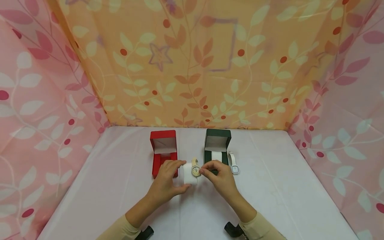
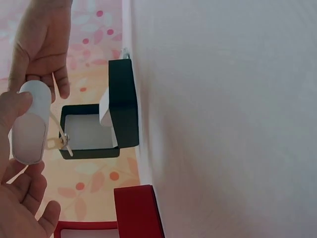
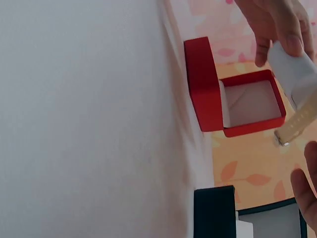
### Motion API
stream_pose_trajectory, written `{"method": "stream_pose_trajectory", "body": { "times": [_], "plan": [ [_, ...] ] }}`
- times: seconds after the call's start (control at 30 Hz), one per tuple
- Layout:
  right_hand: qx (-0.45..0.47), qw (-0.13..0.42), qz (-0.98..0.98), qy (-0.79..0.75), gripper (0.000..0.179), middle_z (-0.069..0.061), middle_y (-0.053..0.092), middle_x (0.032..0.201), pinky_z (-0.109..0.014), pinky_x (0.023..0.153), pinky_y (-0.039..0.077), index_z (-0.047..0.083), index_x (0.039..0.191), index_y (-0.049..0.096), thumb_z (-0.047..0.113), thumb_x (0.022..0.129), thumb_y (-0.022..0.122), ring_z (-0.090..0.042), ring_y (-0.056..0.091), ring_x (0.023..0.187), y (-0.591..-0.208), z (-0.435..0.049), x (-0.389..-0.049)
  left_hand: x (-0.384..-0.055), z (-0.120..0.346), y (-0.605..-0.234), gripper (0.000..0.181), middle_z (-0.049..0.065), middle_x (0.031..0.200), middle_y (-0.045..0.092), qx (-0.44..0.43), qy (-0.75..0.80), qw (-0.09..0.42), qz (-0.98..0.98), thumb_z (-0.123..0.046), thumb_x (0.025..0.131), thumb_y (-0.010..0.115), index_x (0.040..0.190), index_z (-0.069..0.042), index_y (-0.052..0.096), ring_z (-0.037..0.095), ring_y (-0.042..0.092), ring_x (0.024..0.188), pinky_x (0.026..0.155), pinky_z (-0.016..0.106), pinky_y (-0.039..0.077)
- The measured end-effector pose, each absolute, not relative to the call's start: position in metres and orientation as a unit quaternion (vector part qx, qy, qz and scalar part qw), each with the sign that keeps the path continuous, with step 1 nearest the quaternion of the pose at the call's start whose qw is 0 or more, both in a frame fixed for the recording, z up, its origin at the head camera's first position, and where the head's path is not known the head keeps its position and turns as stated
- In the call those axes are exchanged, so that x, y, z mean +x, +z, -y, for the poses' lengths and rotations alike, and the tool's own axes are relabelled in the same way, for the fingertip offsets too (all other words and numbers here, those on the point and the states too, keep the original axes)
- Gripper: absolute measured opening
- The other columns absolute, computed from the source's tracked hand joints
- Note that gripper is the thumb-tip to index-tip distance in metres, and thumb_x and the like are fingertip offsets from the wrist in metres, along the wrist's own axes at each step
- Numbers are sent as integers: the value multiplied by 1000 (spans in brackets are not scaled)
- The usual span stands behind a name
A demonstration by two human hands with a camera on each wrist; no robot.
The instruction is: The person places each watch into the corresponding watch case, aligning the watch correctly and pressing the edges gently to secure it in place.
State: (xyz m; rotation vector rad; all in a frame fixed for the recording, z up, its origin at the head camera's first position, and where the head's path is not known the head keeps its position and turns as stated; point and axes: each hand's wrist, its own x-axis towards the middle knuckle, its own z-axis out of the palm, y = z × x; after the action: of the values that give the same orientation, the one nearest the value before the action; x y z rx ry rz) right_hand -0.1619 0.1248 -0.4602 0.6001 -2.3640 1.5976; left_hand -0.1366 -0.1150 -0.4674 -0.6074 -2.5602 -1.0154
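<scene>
My left hand (image 1: 163, 180) grips a white watch cushion (image 1: 189, 175) by its two ends, between thumb and fingers, above the table. Against the cushion's right side is a wristwatch (image 1: 196, 171) with a round pale dial and a cream strap. The thumb and fingertips of my right hand (image 1: 220, 176) pinch the watch near its case. In the left wrist view the cushion (image 2: 30, 124) shows one flat oval end, and the strap (image 2: 55, 141) hangs loose beside it with its metal clasp. The right wrist view shows the strap (image 3: 299, 119) apart from the cushion's surface.
An open red watch box (image 1: 163, 134) stands behind my left hand. Behind my right hand is an open dark green box (image 1: 218, 133) with a white cushion (image 1: 216, 156) inside. Beside it lies a second watch (image 1: 235, 169) with a white strap. Patterned cloth walls (image 1: 192, 66) enclose the white table (image 1: 264, 200).
</scene>
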Motion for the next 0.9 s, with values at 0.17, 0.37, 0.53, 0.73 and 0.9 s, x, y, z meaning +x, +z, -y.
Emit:
{"method": "stream_pose_trajectory", "body": {
  "times": [0.17, 0.37, 0.53, 0.73, 0.9],
  "plan": [
    [193, 173, 796, 547, 11, 14, 71, 87, -30, 71, 57, 28, 89, 75, 26, 83, 85, -9, 68, 84, -461, -120, -157, -136, 114, -466, 86, -8, 138, 60, -205, -358, 171, 895, -34, 68, 97, 142, -28, 54, 10, 50, 119, 101, 48, 53],
    [237, 187, 782, 546, 12, 10, 72, 92, -30, 73, 58, 25, 94, 77, 19, 85, 83, -10, 68, 89, -459, -119, -157, -138, 115, -467, 84, -8, 136, 61, -204, -354, 181, 894, -38, 69, 96, 142, -24, 55, 9, 49, 120, 103, 46, 50],
    [295, 181, 776, 527, 19, 7, 74, 103, -25, 84, 56, 21, 106, 78, 17, 88, 82, -13, 66, 101, -456, -123, -160, -140, 117, -464, 84, -8, 135, 62, -199, -354, 197, 892, -39, 70, 96, 142, -21, 56, 10, 49, 120, 100, 43, 53],
    [297, 163, 783, 522, 23, 5, 73, 109, -30, 91, 55, 21, 110, 77, 19, 88, 82, -16, 64, 108, -454, -124, -161, -139, 118, -462, 84, -8, 136, 62, -200, -363, 201, 888, -38, 70, 96, 143, -22, 56, 10, 49, 121, 99, 43, 54],
    [288, 167, 789, 517, 23, 0, 74, 107, -28, 89, 54, 16, 108, 76, 12, 86, 83, -19, 64, 107, -449, -122, -157, -138, 117, -464, 84, -9, 136, 61, -205, -367, 206, 884, -37, 70, 96, 142, -23, 55, 9, 48, 121, 97, 42, 56]
  ]
}}
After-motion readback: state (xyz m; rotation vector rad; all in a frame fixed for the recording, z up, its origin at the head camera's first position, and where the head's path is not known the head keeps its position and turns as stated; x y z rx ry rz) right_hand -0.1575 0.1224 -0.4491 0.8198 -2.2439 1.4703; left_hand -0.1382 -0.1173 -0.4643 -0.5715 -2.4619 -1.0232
